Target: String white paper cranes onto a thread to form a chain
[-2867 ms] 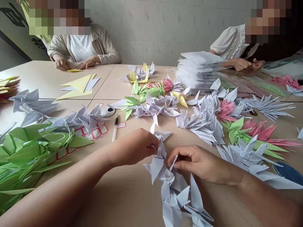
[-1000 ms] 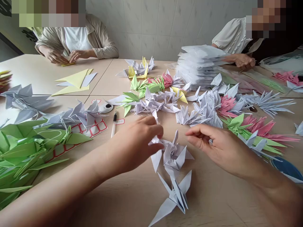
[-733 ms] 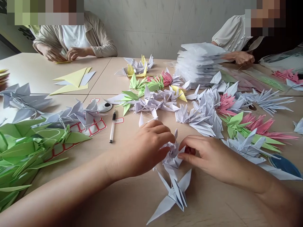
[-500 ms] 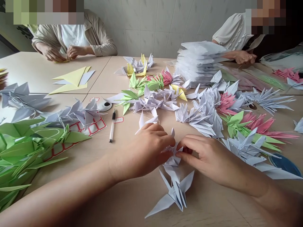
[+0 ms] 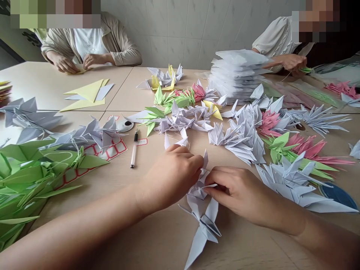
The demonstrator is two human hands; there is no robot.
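My left hand [image 5: 171, 176] and my right hand [image 5: 233, 191] meet at the middle of the table, both pinching a bunch of white paper cranes [image 5: 198, 187]. Fingers of each hand are curled onto the folded paper. One more white crane [image 5: 204, 227] of the same bunch lies below my hands, its wing pointing toward me. A white crane tip [image 5: 176, 140] sticks up behind my left knuckles.
Heaps of green cranes [image 5: 33, 176] lie at the left, white, pink and green ones [image 5: 281, 150] at the right. A pen [image 5: 134, 150], a red-bordered label sheet [image 5: 112, 148] and a stack of white paper [image 5: 239, 75] lie beyond. Two other people fold paper across the table.
My right hand came in from the right and closed on the white cranes beside my left hand. The bunch was drawn together and the lower crane shifted a little nearer to me.
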